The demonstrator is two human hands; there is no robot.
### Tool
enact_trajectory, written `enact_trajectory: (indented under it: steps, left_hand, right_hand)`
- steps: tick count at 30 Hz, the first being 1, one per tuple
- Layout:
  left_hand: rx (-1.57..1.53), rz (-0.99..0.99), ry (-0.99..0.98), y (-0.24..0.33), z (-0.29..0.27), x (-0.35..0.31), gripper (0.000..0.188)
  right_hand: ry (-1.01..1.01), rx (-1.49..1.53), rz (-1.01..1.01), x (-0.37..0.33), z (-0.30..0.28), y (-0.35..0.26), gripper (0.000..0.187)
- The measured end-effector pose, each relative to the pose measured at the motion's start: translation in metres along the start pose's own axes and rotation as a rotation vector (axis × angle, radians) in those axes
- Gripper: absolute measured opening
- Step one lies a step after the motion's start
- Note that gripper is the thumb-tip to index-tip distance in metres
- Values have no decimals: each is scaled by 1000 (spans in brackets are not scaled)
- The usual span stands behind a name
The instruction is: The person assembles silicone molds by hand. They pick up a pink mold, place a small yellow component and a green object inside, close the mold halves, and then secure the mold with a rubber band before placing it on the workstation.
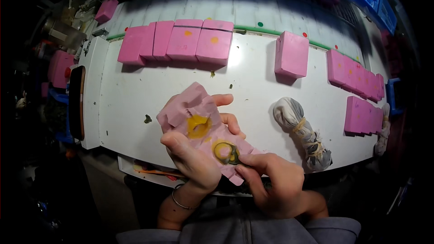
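Observation:
A pink rubber mold (181, 108) lies spread across my left hand (192, 160), its uneven inner faces turned up. The left thumb presses along its near side, and the other fingers show beyond its far edge. One inner face carries a yellow patch (199, 126) with a hollow in it. In the lower part, over a second yellow area, sits a dark green ring-shaped piece (232, 153). My right hand (275, 178) pinches the end of this green piece between thumb and forefinger, close to the mold's edge. The right hand's other fingers are curled in.
On the white table (135, 95) stands a row of pink blocks (181, 40), with a single pink block (292, 55) farther right. More pink blocks (355, 74) line the right side. A cloth bundle (303, 133) tied with bands lies right of my hands. Dark scraps (148, 119) dot the surface.

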State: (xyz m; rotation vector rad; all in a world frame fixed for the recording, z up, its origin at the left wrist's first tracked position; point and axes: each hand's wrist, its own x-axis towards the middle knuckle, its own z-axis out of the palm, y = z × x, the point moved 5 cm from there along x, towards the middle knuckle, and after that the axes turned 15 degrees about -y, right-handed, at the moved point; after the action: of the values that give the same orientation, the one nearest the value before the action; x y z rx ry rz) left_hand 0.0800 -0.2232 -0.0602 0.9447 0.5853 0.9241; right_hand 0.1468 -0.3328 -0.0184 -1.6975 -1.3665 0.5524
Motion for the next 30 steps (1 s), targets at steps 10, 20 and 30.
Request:
enact_trajectory:
  steps: [10,20,30]
  left_hand:
    - [68,53,21,10,7,-1,109]
    - [290,207,-143,26,12,3,93]
    - [724,562,-550,22,4,-11,91]
  right_hand:
    - [94,-111,-33,-3,-1,0,17]
    - [73,-59,-47,2,-2,1,18]
    - [-102,187,37,30,-34,6,28]
